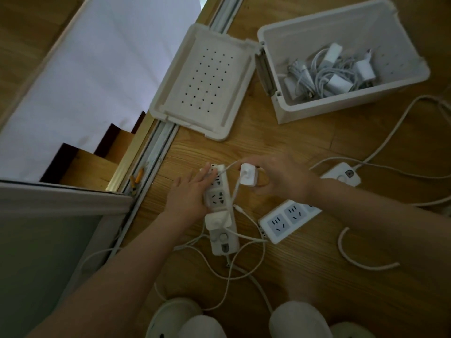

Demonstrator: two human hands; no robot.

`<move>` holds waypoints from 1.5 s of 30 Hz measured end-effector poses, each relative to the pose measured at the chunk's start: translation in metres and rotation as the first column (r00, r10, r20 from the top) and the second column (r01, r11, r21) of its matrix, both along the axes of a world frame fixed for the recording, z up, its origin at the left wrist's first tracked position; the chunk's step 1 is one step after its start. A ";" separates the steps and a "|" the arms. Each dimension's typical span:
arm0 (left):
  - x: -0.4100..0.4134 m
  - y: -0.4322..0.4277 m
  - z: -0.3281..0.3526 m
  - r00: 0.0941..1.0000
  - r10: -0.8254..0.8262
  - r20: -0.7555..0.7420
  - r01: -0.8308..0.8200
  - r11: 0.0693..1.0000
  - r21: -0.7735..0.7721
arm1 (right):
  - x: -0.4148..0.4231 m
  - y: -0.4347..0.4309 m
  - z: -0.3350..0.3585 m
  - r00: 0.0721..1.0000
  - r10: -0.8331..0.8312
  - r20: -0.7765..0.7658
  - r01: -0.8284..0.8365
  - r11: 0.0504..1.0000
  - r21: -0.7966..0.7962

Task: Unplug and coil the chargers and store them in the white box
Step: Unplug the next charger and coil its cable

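Charger (249, 177) pinched in right hand (284, 179) just beside power strip (220, 208), held down by flat left hand (189, 195); trailing cable (235, 191) needs snug coiling before the white box (324, 111) at one o'clock.

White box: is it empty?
No, several coiled chargers lie inside the white box.

- The floor (366, 301) is brown wood planks.
- A grey metal track (167, 136) runs across the floor.
- A big white cloth (97, 69) hangs past the track.
- A grey-green panel (44, 252) is at the lower left.
- The light is dim.
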State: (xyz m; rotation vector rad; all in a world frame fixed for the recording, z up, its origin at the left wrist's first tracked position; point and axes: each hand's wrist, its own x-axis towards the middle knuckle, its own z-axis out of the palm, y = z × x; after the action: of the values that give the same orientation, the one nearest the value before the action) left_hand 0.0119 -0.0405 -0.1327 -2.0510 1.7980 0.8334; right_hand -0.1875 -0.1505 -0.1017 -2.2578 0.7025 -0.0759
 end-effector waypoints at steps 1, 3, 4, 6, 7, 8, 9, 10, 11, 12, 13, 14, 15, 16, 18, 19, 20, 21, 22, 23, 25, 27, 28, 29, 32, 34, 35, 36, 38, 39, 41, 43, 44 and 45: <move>0.001 0.000 -0.003 1.000 0.002 -0.002 -0.002 1.000 0.006 | -0.001 0.001 0.000 1.000 -0.015 0.017 0.015 0.999 0.030; 0.002 0.000 -0.006 1.000 0.009 -0.011 -0.009 1.000 0.004 | -0.002 0.003 0.003 0.998 -0.047 0.051 0.043 0.996 0.080; 0.001 0.000 -0.006 1.000 0.009 -0.005 -0.009 1.000 0.000 | -0.002 0.004 0.005 0.997 -0.057 0.061 0.050 0.994 0.102; -0.001 -0.001 -0.005 1.000 -0.017 0.011 0.017 1.000 -0.015 | -0.003 0.003 0.014 0.995 -0.070 0.070 0.059 0.988 0.141; 0.000 -0.002 -0.007 0.999 -0.031 0.006 0.031 0.999 -0.007 | -0.003 0.003 0.020 0.994 -0.082 0.068 0.070 0.984 0.165; 0.002 -0.003 -0.011 0.999 -0.030 -0.022 0.030 0.999 0.013 | -0.004 0.002 0.027 0.993 -0.102 0.061 0.088 0.977 0.196; 0.005 -0.004 -0.012 0.995 0.019 -0.098 -0.015 0.999 0.041 | -0.005 0.001 0.033 0.991 -0.125 0.049 0.110 0.966 0.233; 0.009 -0.006 -0.009 0.968 0.120 -0.221 -0.103 0.991 0.087 | -0.006 0.000 0.039 0.989 -0.143 0.033 0.129 0.955 0.266; 0.011 -0.011 -0.003 0.900 0.251 -0.357 -0.216 0.967 0.134 | -0.007 -0.002 0.045 0.988 -0.154 0.012 0.145 0.950 0.276; 0.013 -0.016 0.007 0.816 0.345 -0.463 -0.303 0.938 0.166 | -0.009 -0.003 0.050 0.987 -0.159 -0.011 0.157 0.951 0.265; 0.013 -0.022 0.023 0.743 0.409 -0.530 -0.373 0.910 0.179 | -0.011 -0.005 0.056 0.986 -0.167 -0.031 0.169 0.953 0.250; 0.014 -0.029 0.042 0.688 0.448 -0.571 -0.440 0.883 0.163 | -0.014 -0.006 0.061 0.983 -0.180 -0.046 0.186 0.953 0.241; 0.014 -0.037 0.064 0.657 0.451 -0.604 -0.496 0.862 0.104 | -0.015 -0.007 0.069 0.979 -0.198 -0.046 0.204 0.950 0.237; 0.014 -0.043 0.086 0.642 0.419 -0.643 -0.524 0.851 0.032 | -0.017 -0.008 0.076 0.976 -0.213 -0.040 0.217 0.949 0.228; 0.007 -0.051 0.127 0.638 0.309 -0.705 -0.468 0.883 -0.035 | -0.016 -0.009 0.093 0.976 -0.215 -0.030 0.217 0.960 0.175; 0.000 -0.052 0.146 0.655 0.250 -0.713 -0.397 0.917 -0.043 | -0.014 -0.010 0.102 0.979 -0.203 -0.025 0.205 0.969 0.140; -0.008 -0.052 0.160 0.681 0.199 -0.704 -0.320 0.947 -0.041 | -0.011 -0.009 0.113 0.982 -0.188 -0.016 0.189 0.977 0.101; -0.016 -0.052 0.172 0.710 0.153 -0.688 -0.252 0.967 -0.045 | -0.008 -0.009 0.124 0.985 -0.175 -0.006 0.175 0.983 0.061; -0.023 -0.051 0.182 0.725 0.112 -0.679 -0.207 0.976 -0.061 | -0.005 -0.009 0.136 0.987 -0.163 0.006 0.163 0.986 0.024; -0.031 -0.050 0.191 0.738 0.080 -0.671 -0.188 0.978 -0.090 | -0.002 -0.008 0.148 0.988 -0.152 0.016 0.153 0.988 -0.007; -0.040 -0.045 0.206 0.766 0.069 -0.639 -0.217 0.964 -0.156 | 0.004 -0.005 0.173 0.991 -0.126 0.041 0.128 0.991 -0.049; -0.044 -0.040 0.222 0.812 0.079 -0.578 -0.241 0.948 -0.209 | 0.006 -0.001 0.199 0.995 -0.090 0.048 0.094 0.991 -0.090; -0.045 -0.036 0.232 0.816 0.081 -0.572 -0.250 0.942 -0.224 | 0.006 0.002 0.211 0.996 -0.072 0.042 0.076 0.991 -0.106; -0.046 -0.032 0.242 0.805 0.082 -0.588 -0.263 0.937 -0.229 | 0.005 0.005 0.224 0.997 -0.066 0.047 0.070 0.992 -0.104; -0.050 -0.021 0.272 0.721 0.112 -0.684 -0.377 0.891 -0.252 | 0.001 0.019 0.252 0.964 -0.170 0.205 0.175 0.984 -0.010; -0.054 -0.013 0.297 0.602 0.167 -0.781 -0.518 0.826 -0.223 | -0.003 0.034 0.267 0.870 -0.359 0.339 0.367 0.929 0.043; -0.056 -0.010 0.309 0.515 0.196 -0.834 -0.588 0.789 -0.178 | -0.003 0.042 0.274 0.821 -0.454 0.347 0.450 0.888 0.097; -0.061 -0.007 0.321 0.428 0.214 -0.878 -0.642 0.756 -0.129 | -0.003 0.050 0.279 0.794 -0.525 0.307 0.494 0.851 0.178; -0.071 0.000 0.344 0.300 0.205 -0.931 -0.709 0.701 -0.074 | -0.003 0.065 0.285 0.827 -0.522 0.211 0.428 0.826 0.366; -0.075 0.003 0.353 0.257 0.192 -0.947 -0.736 0.674 -0.063 | -0.003 0.072 0.286 0.870 -0.452 0.198 0.342 0.841 0.419; -0.083 0.008 0.369 0.175 0.172 -0.969 -0.784 0.620 -0.032 | -0.004 0.085 0.294 0.930 -0.313 0.191 0.202 0.872 0.446; -0.088 0.014 0.385 0.091 0.155 -0.984 -0.809 0.588 0.018 | -0.007 0.096 0.306 0.955 -0.241 0.173 0.146 0.890 0.433; -0.089 0.017 0.391 0.055 0.147 -0.988 -0.812 0.582 0.042 | -0.009 0.100 0.312 0.959 -0.225 0.172 0.142 0.906 0.398; -0.088 0.020 0.397 0.012 0.139 -0.990 -0.812 0.579 0.072 | -0.011 0.103 0.317 0.962 -0.215 0.169 0.146 0.926 0.350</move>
State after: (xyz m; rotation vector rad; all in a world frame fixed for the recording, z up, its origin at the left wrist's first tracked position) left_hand -0.0759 -0.0200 0.2644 -3.0250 1.7162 2.6809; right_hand -0.1990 -0.0475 0.2158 -1.8260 0.7499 -0.2565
